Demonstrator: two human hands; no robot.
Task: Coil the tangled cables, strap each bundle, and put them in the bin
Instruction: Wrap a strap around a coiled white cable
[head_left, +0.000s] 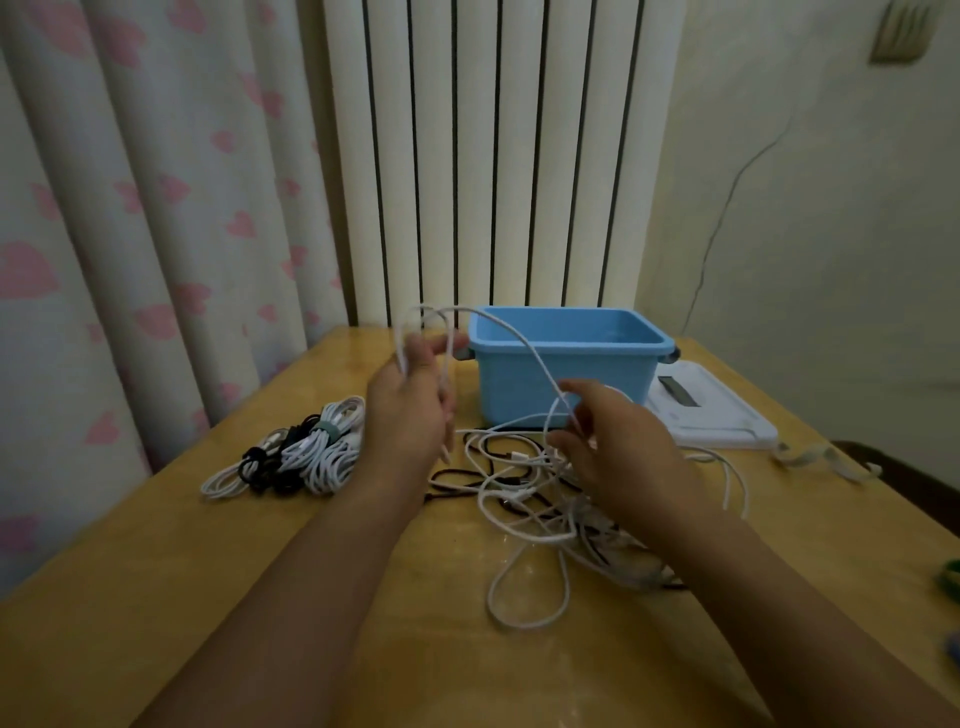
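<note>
My left hand (413, 400) is raised over the wooden table (260, 597) and grips loops of a white cable (511, 332). That cable arcs over to my right hand (608, 441), which pinches it above a tangle of white and black cables (540, 499). Behind both hands stands the blue bin (566, 364), which looks empty. Several coiled white and black bundles (296, 452), one with a grey-green strap, lie to the left of my left hand.
A white flat lid or board (711, 410) lies right of the bin. Loose straps (821, 460) sit near the table's right edge. A curtain hangs at the left and a radiator stands behind the table.
</note>
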